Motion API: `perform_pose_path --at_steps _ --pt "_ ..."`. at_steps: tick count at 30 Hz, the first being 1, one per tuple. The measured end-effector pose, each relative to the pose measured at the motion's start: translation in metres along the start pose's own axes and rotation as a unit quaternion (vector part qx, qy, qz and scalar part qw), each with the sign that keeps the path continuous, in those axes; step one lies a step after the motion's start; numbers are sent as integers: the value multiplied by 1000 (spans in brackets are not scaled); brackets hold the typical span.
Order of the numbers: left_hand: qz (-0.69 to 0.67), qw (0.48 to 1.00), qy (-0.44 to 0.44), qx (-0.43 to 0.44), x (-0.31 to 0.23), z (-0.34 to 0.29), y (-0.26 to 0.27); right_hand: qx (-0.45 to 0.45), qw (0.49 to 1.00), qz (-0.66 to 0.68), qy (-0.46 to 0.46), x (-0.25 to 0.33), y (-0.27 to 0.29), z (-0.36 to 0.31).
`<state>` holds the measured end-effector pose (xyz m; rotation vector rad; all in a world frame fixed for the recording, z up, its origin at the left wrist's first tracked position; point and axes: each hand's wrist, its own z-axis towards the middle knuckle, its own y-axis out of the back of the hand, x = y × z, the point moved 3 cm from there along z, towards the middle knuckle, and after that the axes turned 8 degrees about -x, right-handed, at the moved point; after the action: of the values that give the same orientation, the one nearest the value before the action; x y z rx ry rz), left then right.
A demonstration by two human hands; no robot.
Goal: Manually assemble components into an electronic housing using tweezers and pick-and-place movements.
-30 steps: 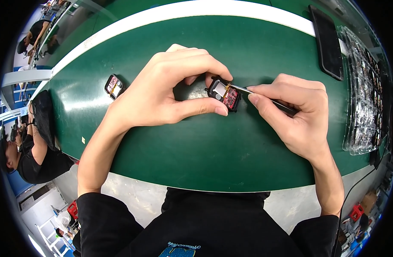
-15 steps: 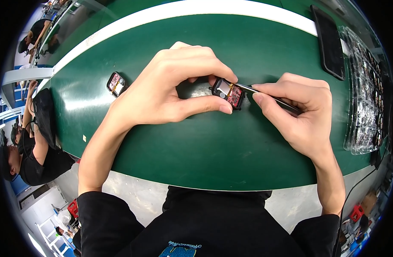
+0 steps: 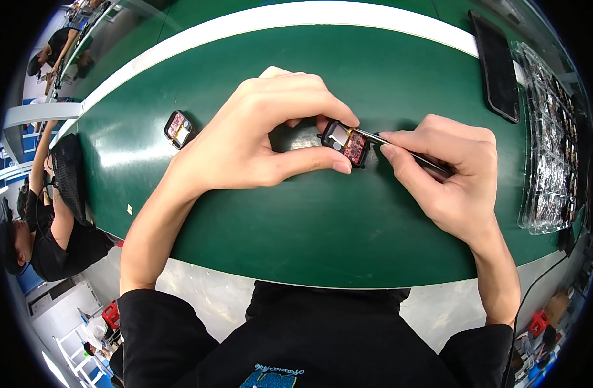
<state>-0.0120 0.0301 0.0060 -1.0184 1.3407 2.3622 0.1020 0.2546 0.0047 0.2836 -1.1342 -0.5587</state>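
Note:
Between the thumb and fingers of my left hand (image 3: 264, 129) is a small black electronic device (image 3: 347, 143), its case open to show a red circuit board and a silvery block. My right hand (image 3: 448, 168) grips slim metal tweezers (image 3: 425, 165) like a pen. Their tip reaches the device's upper edge, close to my left index fingertip; whether the prongs pinch anything is too small to tell. A second open device (image 3: 178, 129), also black with a red board inside, lies on the table left of my left wrist.
A green tabletop (image 3: 296, 233) spans the view, with a white strip (image 3: 296, 14) along its far side. At the right lie a black phone-like slab (image 3: 495, 68) and clear plastic trays (image 3: 550, 149) holding small parts. Someone in black (image 3: 57, 220) sits at the left.
The tweezers' tip has shifted slightly left along the device's upper edge. Both hands and the held device have otherwise barely moved.

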Motion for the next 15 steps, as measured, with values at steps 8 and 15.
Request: perform_pose_path --at_steps 8,15 --pt "-4 1000 4 -8 0 0 1 1 1000 -4 1 0 2 0" --pt "0 1000 9 -5 1 -1 0 2 1000 6 4 1 1 0"
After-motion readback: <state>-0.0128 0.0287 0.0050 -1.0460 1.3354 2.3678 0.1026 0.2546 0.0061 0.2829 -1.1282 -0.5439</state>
